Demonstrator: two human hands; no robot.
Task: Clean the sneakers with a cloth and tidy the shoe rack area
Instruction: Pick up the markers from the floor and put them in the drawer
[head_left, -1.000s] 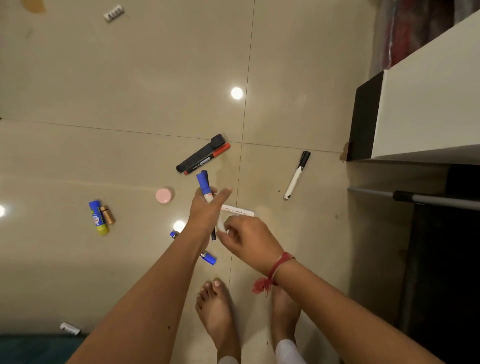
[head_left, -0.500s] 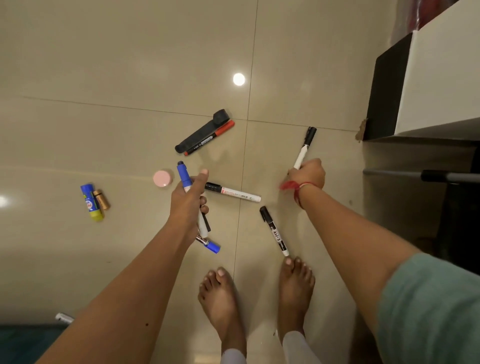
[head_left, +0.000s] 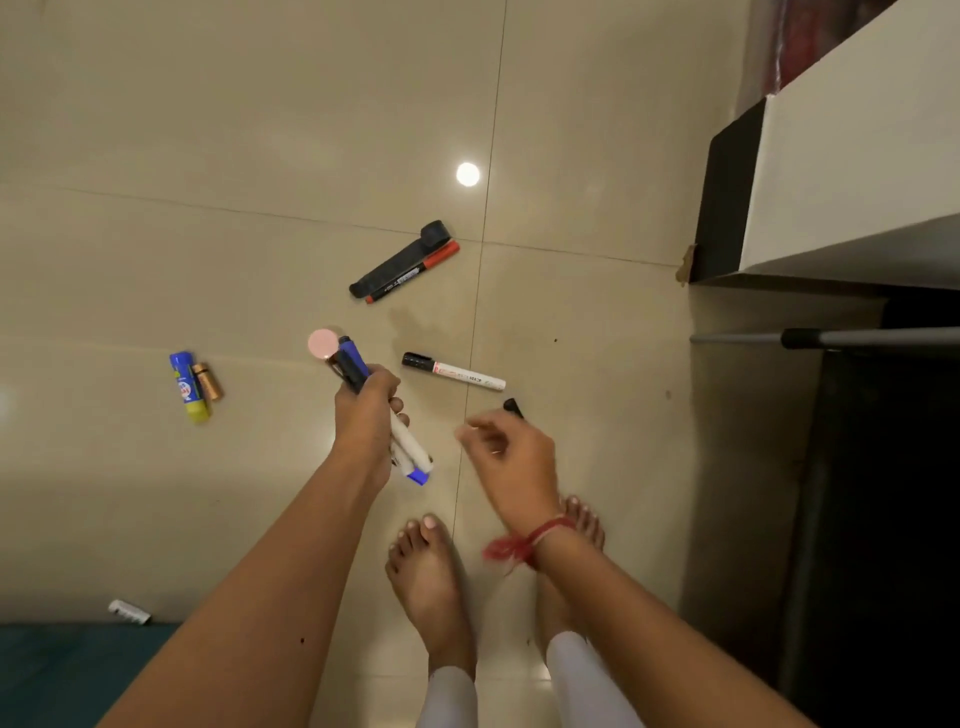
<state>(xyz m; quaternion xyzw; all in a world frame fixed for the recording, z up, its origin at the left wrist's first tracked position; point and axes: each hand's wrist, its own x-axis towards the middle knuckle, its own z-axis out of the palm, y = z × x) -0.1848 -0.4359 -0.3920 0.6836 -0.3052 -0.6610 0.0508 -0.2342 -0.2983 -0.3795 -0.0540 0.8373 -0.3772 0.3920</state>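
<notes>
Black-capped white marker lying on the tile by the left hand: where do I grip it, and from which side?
Pinch the white barrel of the marker mid-length, coming straight down from above with fingers across its width. It lies flat on the floor, clear on both long sides.

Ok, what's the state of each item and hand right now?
Left hand: gripping a bundle of markers.
Right hand: blurred, over a black-capped marker; grip unclear.
White marker: capped, lying on floor.
Red marker: capped, lying beside black case.
Blue-yellow stick: capped, lying flat.
</notes>
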